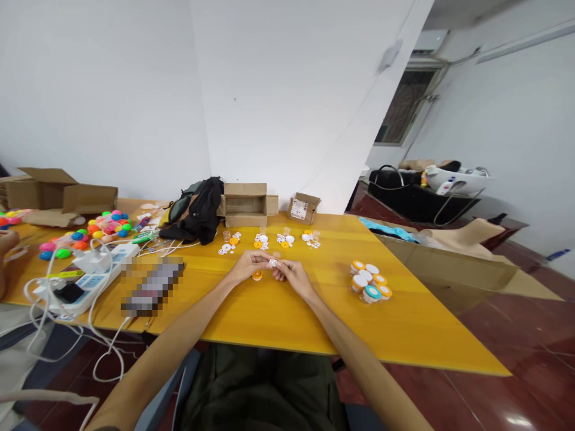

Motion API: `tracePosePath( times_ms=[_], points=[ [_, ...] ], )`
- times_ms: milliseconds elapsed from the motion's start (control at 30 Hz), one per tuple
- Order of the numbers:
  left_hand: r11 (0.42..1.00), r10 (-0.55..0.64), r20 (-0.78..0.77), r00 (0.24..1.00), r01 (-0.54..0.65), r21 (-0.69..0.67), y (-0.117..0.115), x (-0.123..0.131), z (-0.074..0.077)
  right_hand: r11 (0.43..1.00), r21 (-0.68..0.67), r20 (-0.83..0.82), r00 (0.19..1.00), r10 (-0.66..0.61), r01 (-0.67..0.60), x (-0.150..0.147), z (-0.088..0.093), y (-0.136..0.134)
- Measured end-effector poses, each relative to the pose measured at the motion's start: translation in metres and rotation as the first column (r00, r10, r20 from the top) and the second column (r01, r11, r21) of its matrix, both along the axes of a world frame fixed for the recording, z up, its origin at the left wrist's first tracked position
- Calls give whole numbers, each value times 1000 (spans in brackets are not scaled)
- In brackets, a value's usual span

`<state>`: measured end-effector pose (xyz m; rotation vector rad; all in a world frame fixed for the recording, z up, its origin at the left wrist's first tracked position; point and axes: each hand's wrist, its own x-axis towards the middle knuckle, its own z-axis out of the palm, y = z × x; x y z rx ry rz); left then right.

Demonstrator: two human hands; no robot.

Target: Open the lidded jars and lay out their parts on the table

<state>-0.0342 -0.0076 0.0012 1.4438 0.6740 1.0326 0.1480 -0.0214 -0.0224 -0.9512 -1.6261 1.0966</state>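
Observation:
My left hand (248, 264) and my right hand (291, 272) meet over the yellow table (278, 317), fingers pinched together on a small white dotted piece (272, 262). An orange ring-shaped lid (257, 275) lies on the table just under my left fingers. Beyond the hands lie loose white and orange small parts (263, 240) in little groups. To the right stands a cluster of small jars (371, 283) with orange, white and teal lids.
Open cardboard boxes (245, 205) and a black bag (197, 211) sit at the table's back. Coloured balls (105, 225), a power strip (92, 276) with white cables and a blurred flat object (151, 286) lie at left. A large cardboard box (453, 257) stands right of the table.

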Motion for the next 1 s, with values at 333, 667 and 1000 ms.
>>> tracePosePath(
  times_ms=[333, 667, 1000],
  points=[
    [999, 34, -12, 999, -33, 39, 4, 2, -6, 1000, -5, 38, 999, -9, 10, 0, -3, 2],
    [996, 66, -70, 995, -62, 59, 6, -1, -7, 994, 69, 74, 993, -89, 84, -7, -11, 5],
    [998, 50, -37, 998, -48, 46, 4, 1, -5, 986, 114, 164, 977, -137, 119, -6, -11, 4]
  ],
)
